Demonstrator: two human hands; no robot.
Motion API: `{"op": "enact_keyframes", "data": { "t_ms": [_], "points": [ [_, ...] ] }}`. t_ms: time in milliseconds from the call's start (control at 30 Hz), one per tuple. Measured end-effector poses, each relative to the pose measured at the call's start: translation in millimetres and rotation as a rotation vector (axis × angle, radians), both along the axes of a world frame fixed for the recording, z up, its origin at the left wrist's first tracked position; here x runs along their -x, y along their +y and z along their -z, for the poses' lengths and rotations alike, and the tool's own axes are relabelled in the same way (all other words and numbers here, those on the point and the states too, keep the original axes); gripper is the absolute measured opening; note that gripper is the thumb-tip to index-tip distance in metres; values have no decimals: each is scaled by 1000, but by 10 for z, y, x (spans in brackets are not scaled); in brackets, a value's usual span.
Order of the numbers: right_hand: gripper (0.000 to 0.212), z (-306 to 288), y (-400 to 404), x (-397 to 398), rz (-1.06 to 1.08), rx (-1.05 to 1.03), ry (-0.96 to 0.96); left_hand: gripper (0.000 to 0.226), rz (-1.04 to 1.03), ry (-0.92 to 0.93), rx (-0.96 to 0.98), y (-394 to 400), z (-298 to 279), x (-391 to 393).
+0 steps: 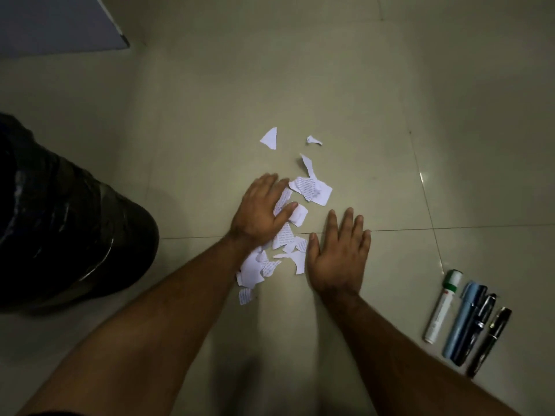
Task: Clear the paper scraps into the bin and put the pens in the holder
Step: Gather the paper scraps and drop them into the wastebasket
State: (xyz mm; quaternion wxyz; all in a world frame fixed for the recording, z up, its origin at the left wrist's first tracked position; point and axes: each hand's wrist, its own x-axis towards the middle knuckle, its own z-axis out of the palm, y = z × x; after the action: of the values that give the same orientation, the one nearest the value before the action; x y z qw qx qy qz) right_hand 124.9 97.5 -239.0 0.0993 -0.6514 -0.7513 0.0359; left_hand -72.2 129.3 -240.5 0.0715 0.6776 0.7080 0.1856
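Several torn white paper scraps (312,190) with printed text lie scattered on the tiled floor in the middle of the view. My left hand (259,210) lies flat, palm down, on the left part of the pile with its fingers spread. My right hand (339,253) rests flat on the floor just right of the scraps, fingers apart, holding nothing. Two stray scraps, a triangular piece (269,138) and a small crumpled bit (313,140), lie farther away. A bin lined with a black bag (69,211) stands at the left. Several pens and markers (465,319) lie in a row at the lower right.
The floor is pale glossy tile (330,70) with grout lines. A grey-blue panel with a white edge (60,22) sits at the top left corner. No pen holder is in view.
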Motion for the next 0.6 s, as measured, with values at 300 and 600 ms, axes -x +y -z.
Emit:
{"op": "enact_keyframes", "data": {
  "t_ms": [300, 600],
  "points": [
    [62, 8, 11, -3, -4, 12, -9, 86, -80, 74, 237, 1022, -207, -188],
    [63, -25, 8, -4, -13, 47, 4, 77, 54, 194, 125, 1171, -412, -603]
  ]
}}
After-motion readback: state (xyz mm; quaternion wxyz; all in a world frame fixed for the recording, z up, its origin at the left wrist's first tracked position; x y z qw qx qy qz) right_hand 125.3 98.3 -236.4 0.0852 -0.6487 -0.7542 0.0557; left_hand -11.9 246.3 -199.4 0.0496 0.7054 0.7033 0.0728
